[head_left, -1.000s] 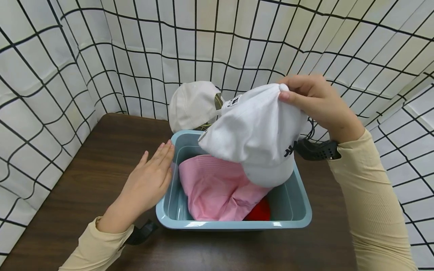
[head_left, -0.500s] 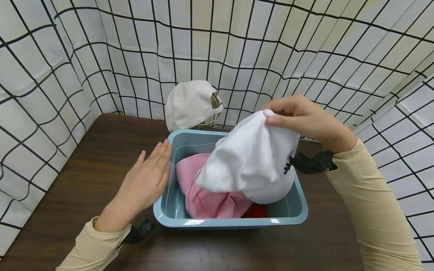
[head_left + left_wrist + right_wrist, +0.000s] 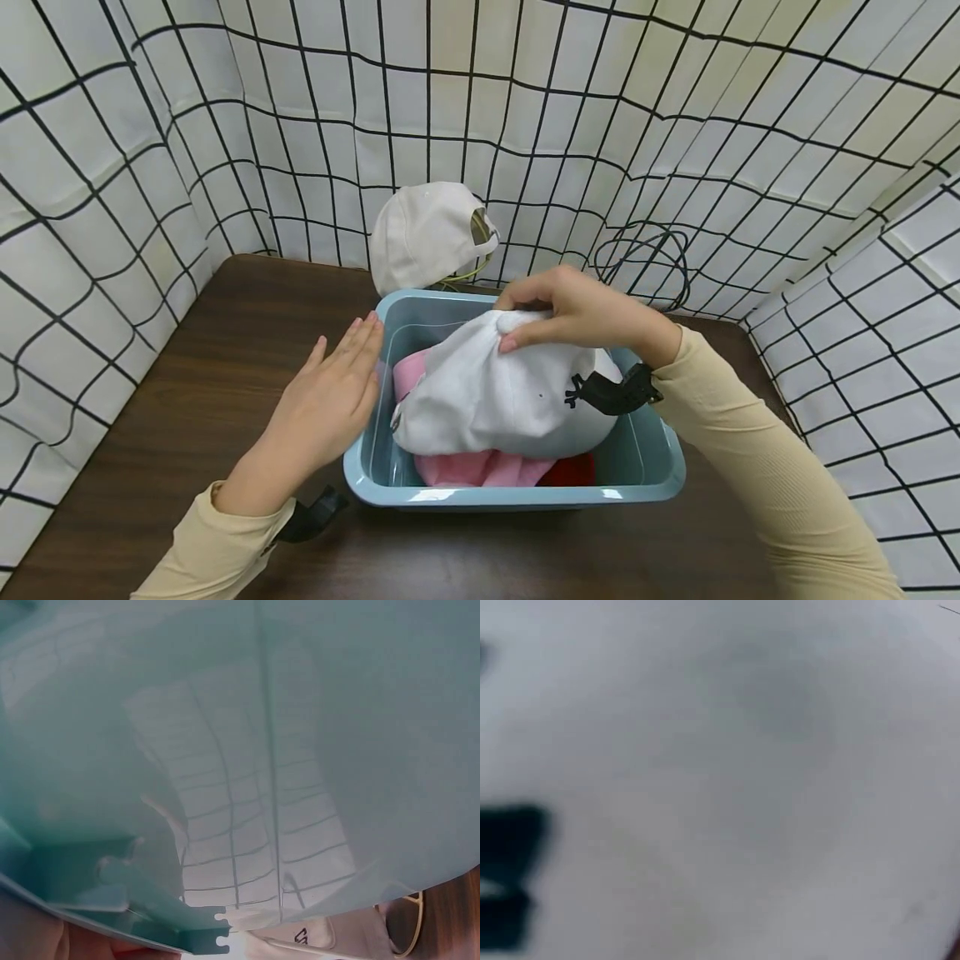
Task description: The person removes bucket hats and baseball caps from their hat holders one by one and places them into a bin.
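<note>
- A white fabric baseball cap [image 3: 487,400] sits within the blue rectangular plastic bin [image 3: 525,497], over a pink fabric item [image 3: 472,469], its long axis running left to right.
- The right hand [image 3: 581,312], the nearer, pinches its crown top; the cap lies below and nearer the person.
- The left hand [image 3: 326,408] has straight fingers at the bin's left rim.
- The left wrist view shows a dark angular mark [image 3: 301,935] on pale cloth, unreadable.

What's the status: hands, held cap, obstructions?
Right hand pinching white cap at crown. Left hand, fingers straight, beside blue tub. Cap over pink fabric in tub. Nothing visibly blocking.
</note>
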Action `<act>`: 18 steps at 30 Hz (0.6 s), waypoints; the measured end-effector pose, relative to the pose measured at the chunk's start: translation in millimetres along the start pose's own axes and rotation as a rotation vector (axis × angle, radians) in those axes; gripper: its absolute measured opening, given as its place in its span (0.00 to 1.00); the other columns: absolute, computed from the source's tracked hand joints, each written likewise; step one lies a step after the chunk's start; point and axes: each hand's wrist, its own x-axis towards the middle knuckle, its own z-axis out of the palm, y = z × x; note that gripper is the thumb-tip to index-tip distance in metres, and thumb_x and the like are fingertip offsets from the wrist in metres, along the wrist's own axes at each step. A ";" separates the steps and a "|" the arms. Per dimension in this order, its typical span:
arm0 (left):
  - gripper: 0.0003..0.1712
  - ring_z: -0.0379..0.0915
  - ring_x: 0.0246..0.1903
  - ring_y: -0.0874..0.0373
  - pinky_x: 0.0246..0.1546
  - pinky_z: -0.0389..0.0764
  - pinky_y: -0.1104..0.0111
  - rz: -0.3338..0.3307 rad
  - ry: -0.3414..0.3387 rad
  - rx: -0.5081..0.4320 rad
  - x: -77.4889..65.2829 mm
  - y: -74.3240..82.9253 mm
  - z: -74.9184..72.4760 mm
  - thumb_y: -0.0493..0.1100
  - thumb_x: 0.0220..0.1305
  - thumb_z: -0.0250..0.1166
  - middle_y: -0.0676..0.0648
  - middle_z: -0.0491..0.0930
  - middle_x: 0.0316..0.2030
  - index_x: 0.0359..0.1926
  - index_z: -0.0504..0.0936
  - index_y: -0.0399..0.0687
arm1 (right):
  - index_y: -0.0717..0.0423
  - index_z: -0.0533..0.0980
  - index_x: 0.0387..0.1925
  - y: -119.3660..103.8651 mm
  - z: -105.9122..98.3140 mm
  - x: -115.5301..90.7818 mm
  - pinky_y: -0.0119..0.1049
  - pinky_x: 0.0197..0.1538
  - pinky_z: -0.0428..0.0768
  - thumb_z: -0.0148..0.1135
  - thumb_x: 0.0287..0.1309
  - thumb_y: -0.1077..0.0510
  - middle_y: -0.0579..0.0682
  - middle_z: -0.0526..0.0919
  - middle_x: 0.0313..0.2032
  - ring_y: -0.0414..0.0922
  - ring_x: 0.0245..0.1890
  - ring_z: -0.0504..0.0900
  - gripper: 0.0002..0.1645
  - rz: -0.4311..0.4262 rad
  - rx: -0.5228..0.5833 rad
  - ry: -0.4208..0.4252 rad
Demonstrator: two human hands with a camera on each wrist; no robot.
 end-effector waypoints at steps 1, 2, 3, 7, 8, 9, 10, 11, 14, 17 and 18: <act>0.31 0.47 0.69 0.42 0.64 0.49 0.41 0.000 -0.001 -0.002 -0.1 0.2 -0.1 0.43 0.69 0.47 0.36 0.53 0.69 0.68 0.56 0.30 | 0.56 0.81 0.35 2.2 2.9 0.8 0.30 0.38 0.74 0.70 0.51 0.60 0.41 0.80 0.32 0.38 0.33 0.75 0.09 0.002 -0.001 -0.008; 0.31 0.47 0.69 0.43 0.64 0.49 0.41 0.002 -0.001 -0.001 -0.3 0.3 -0.2 0.43 0.69 0.47 0.36 0.53 0.69 0.68 0.56 0.30 | 0.56 0.81 0.35 4.4 5.4 1.3 0.30 0.38 0.74 0.70 0.51 0.59 0.41 0.80 0.32 0.38 0.33 0.75 0.09 0.007 0.001 -0.017; 0.31 0.47 0.69 0.43 0.64 0.49 0.41 0.004 0.000 -0.002 -0.4 0.3 -0.3 0.43 0.69 0.47 0.36 0.53 0.69 0.68 0.56 0.30 | 0.55 0.81 0.35 6.5 7.8 1.8 0.30 0.38 0.74 0.70 0.51 0.59 0.41 0.80 0.32 0.37 0.33 0.75 0.09 0.008 0.006 -0.028; 0.31 0.47 0.69 0.43 0.64 0.49 0.41 0.007 0.011 -0.003 -1.3 -0.1 -1.6 0.43 0.69 0.47 0.36 0.53 0.69 0.68 0.56 0.30 | 0.54 0.80 0.35 15.3 16.1 5.9 0.30 0.39 0.74 0.69 0.53 0.57 0.40 0.80 0.32 0.37 0.34 0.75 0.08 -0.002 0.022 -0.063; 0.31 0.48 0.69 0.43 0.64 0.49 0.41 0.005 0.014 -0.003 -1.6 -0.3 -1.8 0.43 0.69 0.47 0.36 0.53 0.69 0.68 0.56 0.30 | 0.53 0.80 0.36 18.0 19.0 8.0 0.30 0.39 0.74 0.68 0.53 0.57 0.40 0.80 0.32 0.37 0.34 0.75 0.08 -0.008 0.019 -0.073; 0.31 0.47 0.69 0.43 0.64 0.49 0.41 0.004 0.014 -0.004 -1.7 -0.6 -2.0 0.43 0.69 0.47 0.36 0.53 0.69 0.68 0.56 0.30 | 0.53 0.80 0.36 21.1 22.4 10.5 0.30 0.40 0.74 0.68 0.54 0.56 0.40 0.80 0.33 0.37 0.35 0.75 0.08 -0.013 0.017 -0.083; 0.31 0.47 0.69 0.43 0.64 0.49 0.41 0.003 0.014 -0.005 -1.8 -0.7 -2.1 0.43 0.69 0.47 0.36 0.53 0.69 0.68 0.56 0.30 | 0.53 0.80 0.36 24.1 26.2 13.3 0.30 0.41 0.73 0.67 0.55 0.56 0.40 0.80 0.33 0.36 0.35 0.75 0.08 -0.013 0.019 -0.095; 0.32 0.47 0.69 0.43 0.64 0.49 0.41 0.002 0.012 -0.006 -1.8 -0.8 -2.0 0.43 0.69 0.47 0.36 0.53 0.69 0.69 0.56 0.30 | 0.53 0.80 0.37 27.4 30.3 16.1 0.30 0.42 0.73 0.67 0.55 0.56 0.40 0.80 0.33 0.36 0.35 0.75 0.08 -0.014 0.019 -0.105; 0.32 0.47 0.69 0.43 0.64 0.49 0.41 0.004 0.006 -0.006 -1.3 -0.8 -1.0 0.43 0.69 0.47 0.36 0.53 0.69 0.69 0.56 0.30 | 0.53 0.79 0.37 38.0 43.0 23.6 0.29 0.43 0.73 0.66 0.56 0.55 0.40 0.80 0.34 0.35 0.36 0.74 0.09 -0.019 0.014 -0.121; 0.32 0.47 0.69 0.43 0.64 0.49 0.41 0.006 0.006 -0.002 -0.9 -0.6 0.1 0.43 0.69 0.47 0.36 0.53 0.69 0.68 0.56 0.30 | 0.54 0.79 0.37 48.2 54.1 29.5 0.29 0.43 0.73 0.67 0.55 0.55 0.41 0.79 0.34 0.35 0.35 0.73 0.09 -0.042 -0.003 -0.102; 0.32 0.47 0.69 0.43 0.64 0.49 0.41 0.006 0.007 -0.001 -1.0 -0.7 0.0 0.43 0.69 0.47 0.36 0.53 0.69 0.68 0.56 0.30 | 0.53 0.79 0.37 51.1 57.1 31.1 0.29 0.42 0.72 0.67 0.55 0.55 0.41 0.79 0.34 0.35 0.35 0.73 0.09 -0.055 -0.018 -0.090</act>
